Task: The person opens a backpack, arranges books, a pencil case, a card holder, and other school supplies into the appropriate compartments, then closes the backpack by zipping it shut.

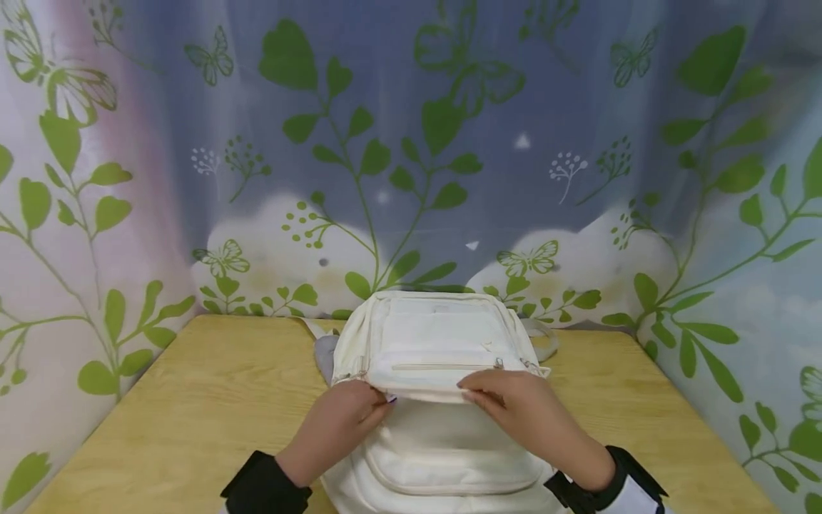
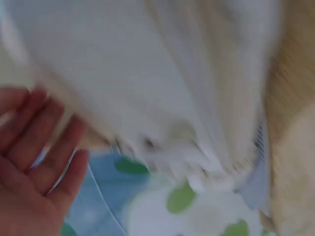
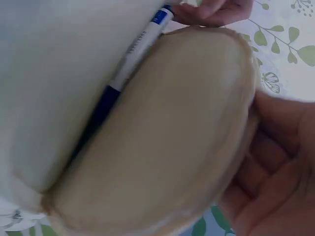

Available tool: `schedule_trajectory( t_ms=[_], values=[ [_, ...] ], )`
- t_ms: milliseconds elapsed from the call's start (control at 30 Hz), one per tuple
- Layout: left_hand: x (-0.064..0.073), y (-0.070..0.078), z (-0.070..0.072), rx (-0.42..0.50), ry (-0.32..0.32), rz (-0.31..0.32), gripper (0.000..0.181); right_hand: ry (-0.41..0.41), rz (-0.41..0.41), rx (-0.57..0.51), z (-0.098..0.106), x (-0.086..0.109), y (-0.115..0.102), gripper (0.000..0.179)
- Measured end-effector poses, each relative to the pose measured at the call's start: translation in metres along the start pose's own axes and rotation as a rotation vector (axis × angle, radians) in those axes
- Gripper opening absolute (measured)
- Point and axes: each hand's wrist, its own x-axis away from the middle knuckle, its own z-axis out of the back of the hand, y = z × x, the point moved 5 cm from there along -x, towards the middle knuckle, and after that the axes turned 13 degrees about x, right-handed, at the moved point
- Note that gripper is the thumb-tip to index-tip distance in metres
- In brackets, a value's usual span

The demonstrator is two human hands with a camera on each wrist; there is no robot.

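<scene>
A cream backpack (image 1: 443, 328) lies on the table, its top toward the curtain. My right hand (image 1: 523, 410) pinches the edge of a front pocket flap (image 3: 162, 123) and holds it away from the bag. A marker (image 3: 135, 54), white with blue ends, lies in the fold between flap and bag. At the pocket's left end, my left hand (image 1: 349, 421) pinches the marker's outer end, with thumb and forefinger close together; its other fingers (image 2: 54, 132) are loosely spread. The thumb's contact is cut off in the left wrist view, which is blurred.
The wooden table (image 1: 193, 400) extends on both sides of the bag. Grey padding (image 1: 325, 357) and a strap (image 1: 546, 343) stick out beside it. A curtain (image 1: 398, 178) with leaves and butterflies hangs directly behind the table.
</scene>
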Motion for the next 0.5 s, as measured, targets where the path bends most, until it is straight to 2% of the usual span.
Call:
schedule_trajectory(
  t_ms=[100,167,267,333,400,500],
  values=[
    [0.011,-0.010,0.015,0.054,0.052,0.049,0.008,-0.148,0.129,-0.033,-0.014,0.016,-0.003,0.021],
    [0.012,-0.020,0.021,0.081,0.073,0.117,0.006,-0.240,0.190,-0.020,-0.023,0.027,-0.005,0.024],
    [0.009,-0.033,0.021,0.149,0.032,0.246,0.012,-0.335,0.243,0.012,-0.032,0.036,-0.006,0.029],
    [0.006,-0.038,0.017,0.181,-0.012,0.307,0.021,-0.386,0.251,0.000,-0.033,0.036,-0.006,0.032],
    [0.003,-0.040,0.012,0.183,-0.047,0.326,0.025,-0.441,0.239,-0.039,-0.031,0.030,-0.007,0.036],
    [-0.002,-0.041,0.007,0.130,-0.062,0.301,0.023,-0.501,0.212,-0.069,-0.024,0.015,-0.008,0.039]
  ],
)
